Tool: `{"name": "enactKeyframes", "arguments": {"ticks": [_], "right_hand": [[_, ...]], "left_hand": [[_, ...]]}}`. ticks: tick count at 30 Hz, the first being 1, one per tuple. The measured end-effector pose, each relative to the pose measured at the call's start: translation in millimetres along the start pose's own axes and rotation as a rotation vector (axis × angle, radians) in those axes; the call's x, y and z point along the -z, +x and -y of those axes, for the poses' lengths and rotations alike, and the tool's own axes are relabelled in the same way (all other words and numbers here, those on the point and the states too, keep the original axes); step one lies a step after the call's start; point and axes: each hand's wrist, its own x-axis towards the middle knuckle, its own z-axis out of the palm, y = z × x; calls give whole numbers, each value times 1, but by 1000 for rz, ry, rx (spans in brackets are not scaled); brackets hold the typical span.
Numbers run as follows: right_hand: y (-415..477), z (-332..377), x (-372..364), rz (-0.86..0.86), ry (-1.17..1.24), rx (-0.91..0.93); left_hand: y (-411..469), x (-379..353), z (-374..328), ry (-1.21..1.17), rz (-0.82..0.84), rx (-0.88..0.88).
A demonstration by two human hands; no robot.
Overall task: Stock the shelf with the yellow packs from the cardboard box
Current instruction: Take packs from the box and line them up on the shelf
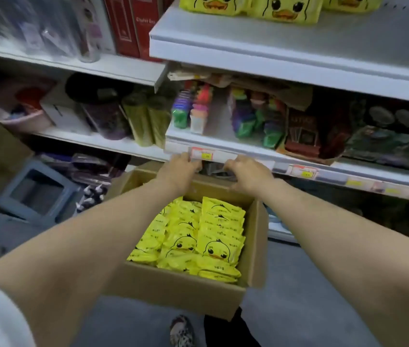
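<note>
At the cardboard box (173, 291) far rim, left hand (180, 169) and right hand (249, 175) curled, grip unclear, yellow packs (198, 241) nearer, untouched

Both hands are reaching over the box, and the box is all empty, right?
Not quite. The head view shows the cardboard box is not empty: it is full of yellow packs. The left hand and the right hand do reach over it, toward its far edge.

glossy plastic yellow packs (208, 236), matt cardboard box (173, 291)
</note>
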Motion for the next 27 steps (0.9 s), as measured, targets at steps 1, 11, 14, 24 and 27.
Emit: {"name": "enactKeyframes", "arguments": {"ticks": [1,11,14,24,27], "right_hand": [[3,-2,-18,48,15,-6],[31,-21,-176,430,167,-64],[38,-25,-206,505,183,-89],[47,-13,-248,521,53,-148],[45,-8,-260,528,-57,-124]], "left_hand": [[2,-18,3,-14,53,12],[16,-180,22,-119,436,146],[22,-209,30,-123,474,173],[32,-258,31,47,413,111],[22,-270,26,137,451,147]]}}
